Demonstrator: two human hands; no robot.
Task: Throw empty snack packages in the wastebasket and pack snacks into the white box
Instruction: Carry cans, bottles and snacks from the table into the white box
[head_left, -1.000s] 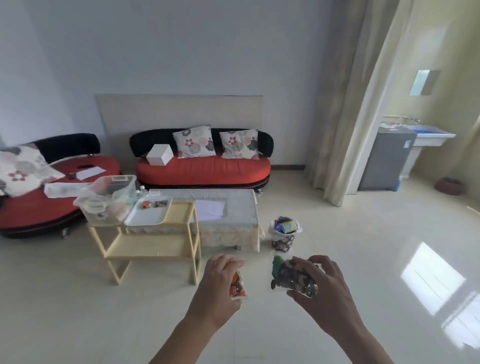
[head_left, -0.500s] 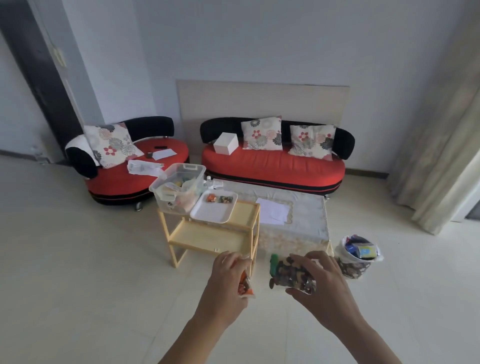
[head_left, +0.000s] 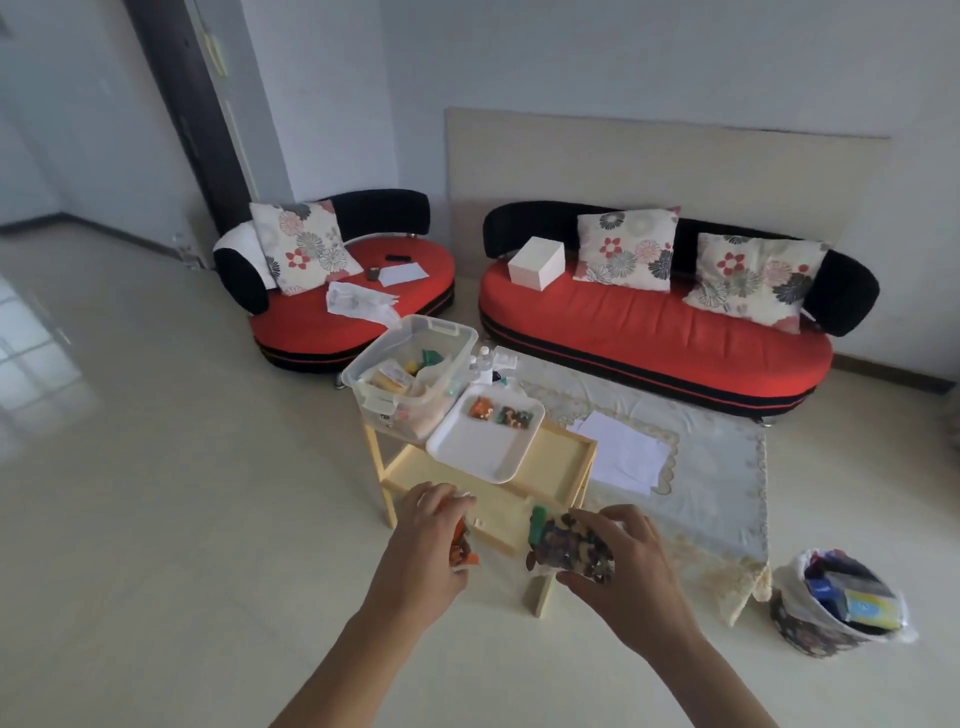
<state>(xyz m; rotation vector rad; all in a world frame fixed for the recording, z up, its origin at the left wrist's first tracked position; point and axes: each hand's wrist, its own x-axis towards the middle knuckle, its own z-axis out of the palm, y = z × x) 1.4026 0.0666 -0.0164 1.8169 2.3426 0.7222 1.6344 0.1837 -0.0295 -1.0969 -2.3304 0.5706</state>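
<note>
Both hands are carrying snack packets, with the clear storage box lying ahead and a little to the left.

The left hand (head_left: 431, 540) is closing around a small orange snack packet (head_left: 461, 545); the right hand (head_left: 618, 566) is pinching a dark-printed snack packet (head_left: 569, 545) from above. The white tray (head_left: 483, 452) and clear storage box (head_left: 410, 374) are sitting on the yellow wooden rack (head_left: 550, 467) just beyond the fingertips, nearer the left hand. The wastebasket (head_left: 831, 603) is standing well off to the right, nearer the right hand and already holding wrappers.
</note>
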